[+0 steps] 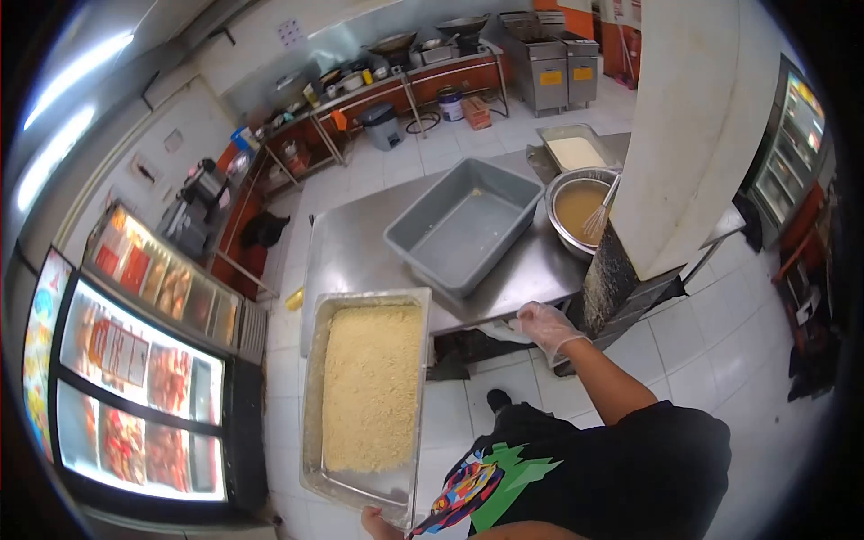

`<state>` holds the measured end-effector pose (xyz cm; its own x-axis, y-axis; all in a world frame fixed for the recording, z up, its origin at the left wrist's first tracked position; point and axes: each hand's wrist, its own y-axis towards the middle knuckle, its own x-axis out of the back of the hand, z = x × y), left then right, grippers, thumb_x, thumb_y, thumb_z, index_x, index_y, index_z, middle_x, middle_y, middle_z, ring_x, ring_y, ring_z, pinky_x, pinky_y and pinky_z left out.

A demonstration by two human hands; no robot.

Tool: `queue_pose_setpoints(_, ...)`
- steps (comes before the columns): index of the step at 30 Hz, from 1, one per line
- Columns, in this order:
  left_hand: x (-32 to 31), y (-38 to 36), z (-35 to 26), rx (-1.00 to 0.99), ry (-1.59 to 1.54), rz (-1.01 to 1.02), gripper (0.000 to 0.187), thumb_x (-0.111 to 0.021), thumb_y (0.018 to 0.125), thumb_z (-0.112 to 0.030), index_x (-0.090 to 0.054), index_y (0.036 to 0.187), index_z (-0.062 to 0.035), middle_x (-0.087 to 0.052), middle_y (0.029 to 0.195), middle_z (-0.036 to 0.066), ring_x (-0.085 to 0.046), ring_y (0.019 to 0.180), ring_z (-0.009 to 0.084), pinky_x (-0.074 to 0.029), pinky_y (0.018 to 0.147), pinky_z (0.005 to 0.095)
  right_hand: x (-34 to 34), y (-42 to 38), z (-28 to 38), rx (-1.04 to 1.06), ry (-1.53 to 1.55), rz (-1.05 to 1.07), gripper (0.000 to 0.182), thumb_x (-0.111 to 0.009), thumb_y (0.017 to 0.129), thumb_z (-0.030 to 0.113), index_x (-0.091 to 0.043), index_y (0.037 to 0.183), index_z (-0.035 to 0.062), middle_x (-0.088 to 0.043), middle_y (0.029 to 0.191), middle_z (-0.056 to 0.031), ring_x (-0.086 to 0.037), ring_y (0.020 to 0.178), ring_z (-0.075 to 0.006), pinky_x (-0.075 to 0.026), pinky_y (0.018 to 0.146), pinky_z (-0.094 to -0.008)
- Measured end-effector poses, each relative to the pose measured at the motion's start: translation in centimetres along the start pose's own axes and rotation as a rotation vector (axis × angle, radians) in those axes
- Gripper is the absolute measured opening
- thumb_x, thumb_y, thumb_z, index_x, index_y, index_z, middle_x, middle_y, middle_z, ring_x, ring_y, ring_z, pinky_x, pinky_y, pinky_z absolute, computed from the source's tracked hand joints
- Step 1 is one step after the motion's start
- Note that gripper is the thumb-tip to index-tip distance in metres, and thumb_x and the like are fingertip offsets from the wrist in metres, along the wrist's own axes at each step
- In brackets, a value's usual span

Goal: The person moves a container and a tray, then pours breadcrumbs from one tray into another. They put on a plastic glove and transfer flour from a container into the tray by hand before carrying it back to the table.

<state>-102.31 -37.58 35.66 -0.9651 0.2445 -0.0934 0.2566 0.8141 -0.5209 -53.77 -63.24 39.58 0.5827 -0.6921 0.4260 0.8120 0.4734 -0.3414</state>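
A clear rectangular tray (pixel 419 360) of pale yellow, crumbly powder (pixel 371 387) stands at the front left of the steel table, its far end by the table edge. My left hand (pixel 382 524) grips the near rim of the tray at the bottom of the view; most of its fingers are hidden. My right hand (pixel 547 331), in a clear plastic glove, is by the table's front edge, with its fingers curled in and nothing visible in them. Beyond it on the table sits a grey plastic tub (pixel 463 225) with a few light specks inside.
On the steel table (pixel 351 243) a metal bowl (pixel 551 211) holds brownish liquid and a whisk (pixel 601 214). Behind it is a tray of white powder (pixel 576 151). A pillar (pixel 693 135) rises at right. A lit display fridge (pixel 144 387) is at left, and fryers (pixel 540 76) stand at the back.
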Motion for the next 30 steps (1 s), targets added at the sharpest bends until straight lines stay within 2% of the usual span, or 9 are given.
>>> queue_pose_setpoints(2, -1.2, 3.4, -1.3, 0.005, 0.025, 0.012, 0.015, -0.049, 0.069, -0.013, -0.052, 0.079, -0.0023, -0.056, 0.089, 0.011, -0.055, 0.087, 0.0281, -0.047, 0.085, 0.0406, 1.2, 1.3, 1.3, 0.148, -0.457, -0.108, 0.056, -0.066, 0.083, 0.036, -0.051, 0.131, 0.0097, -0.058, 0.119, -0.0208, -0.059, 0.109, -0.0340, -0.046, 0.098, -0.0436)
queue_pose_setpoints(4, -2.9, 6.6, -2.6, 0.015, 0.041, 0.013, 0.015, -0.049, 0.070, -0.013, -0.052, 0.079, -0.0024, -0.056, 0.089, 0.011, -0.055, 0.087, 0.0275, -0.047, 0.085, 0.0404, 1.3, 4.9, 1.3, 0.271, -0.320, -0.067, 0.082, -0.071, 0.077, 0.035, -0.033, 0.147, 0.0140, -0.030, 0.147, -0.0267, -0.033, 0.136, -0.0424, -0.034, 0.111, -0.0445)
queue_pose_setpoints(6, -4.3, 9.3, -3.5, 0.024, 0.066, 0.007, 0.014, -0.049, 0.070, -0.013, -0.052, 0.079, -0.0026, -0.056, 0.089, 0.011, -0.056, 0.087, 0.0268, -0.047, 0.085, 0.0402, 1.1, 8.9, 3.0, 0.226, -0.421, -0.229, 0.085, -0.070, 0.078, 0.031, -0.025, 0.150, 0.0210, -0.025, 0.149, -0.0271, -0.029, 0.138, -0.0425, -0.032, 0.112, -0.0467)
queue_pose_setpoints(9, -4.8, 13.6, -3.5, 0.022, 0.094, -0.016, 0.014, -0.049, 0.071, -0.014, -0.053, 0.079, -0.0028, -0.056, 0.089, 0.010, -0.056, 0.087, 0.0259, -0.046, 0.085, 0.0400, 2.0, 14.1, 4.6, 0.271, -0.972, -0.278, 0.068, -0.070, 0.076, 0.033, -0.047, 0.139, 0.0209, -0.029, 0.150, -0.0203, -0.023, 0.141, -0.0393, -0.028, 0.112, -0.0517)
queue_pose_setpoints(12, -4.2, 18.4, -1.8, 0.009, 0.076, -0.055, 0.014, -0.048, 0.073, -0.014, -0.054, 0.079, -0.0031, -0.057, 0.089, 0.010, -0.056, 0.087, 0.0250, -0.046, 0.085, 0.0397, 2.8, 17.5, 8.4, 0.380, -1.072, -0.079, 0.048, -0.071, 0.075, 0.036, -0.065, 0.118, 0.0163, -0.051, 0.133, -0.0156, -0.038, 0.134, -0.0357, -0.029, 0.109, -0.0545)
queue_pose_setpoints(17, -5.6, 27.1, -2.7, -0.008, -0.027, -0.046, 0.014, -0.047, 0.074, -0.013, -0.055, 0.080, -0.0028, -0.057, 0.089, 0.009, -0.057, 0.088, 0.0235, -0.046, 0.086, 0.0388, -2.1, 20.9, 7.3, 0.390, -0.863, 0.294, 0.037, -0.071, 0.073, 0.042, -0.068, 0.099, 0.0142, -0.069, 0.091, -0.0122, -0.065, 0.094, -0.0330, -0.043, 0.092, -0.0522)
queue_pose_setpoints(22, -13.9, 32.6, -12.3, -0.073, 0.105, 0.030, 0.018, -0.049, 0.072, -0.011, -0.057, 0.082, 0.0015, -0.058, 0.091, 0.009, -0.057, 0.087, 0.0221, -0.047, 0.083, 0.0355, -8.4, 16.7, 7.9, 0.372, -0.991, 0.010, 0.037, -0.069, 0.073, 0.045, -0.068, 0.087, 0.0105, -0.066, 0.080, -0.0131, -0.066, 0.084, -0.0336, -0.050, 0.077, -0.0478)
queue_pose_setpoints(26, -12.8, 45.4, -17.2, -0.099, 0.431, 0.267, 0.018, -0.051, 0.069, -0.011, -0.057, 0.079, 0.0038, -0.059, 0.088, 0.010, -0.056, 0.083, 0.0215, -0.046, 0.077, 0.0343, -9.3, 15.8, 9.9, 0.093, -0.967, 0.023, 0.033, -0.071, 0.070, 0.037, -0.068, 0.092, 0.0128, -0.068, 0.084, -0.0121, -0.066, 0.090, -0.0341, -0.047, 0.088, -0.0486)
queue_pose_setpoints(30, -19.1, 57.9, -21.9, -0.125, 0.470, 0.315, 0.016, -0.055, 0.070, -0.013, -0.056, 0.071, 0.0029, -0.055, 0.078, 0.009, -0.052, 0.074, 0.0210, -0.045, 0.072, 0.0341, -9.9, 15.7, 9.6, -0.045, -1.019, 0.051, 0.043, -0.074, 0.067, 0.040, -0.068, 0.102, 0.0149, -0.066, 0.101, -0.0130, -0.057, 0.111, -0.0349, -0.037, 0.101, -0.0576)
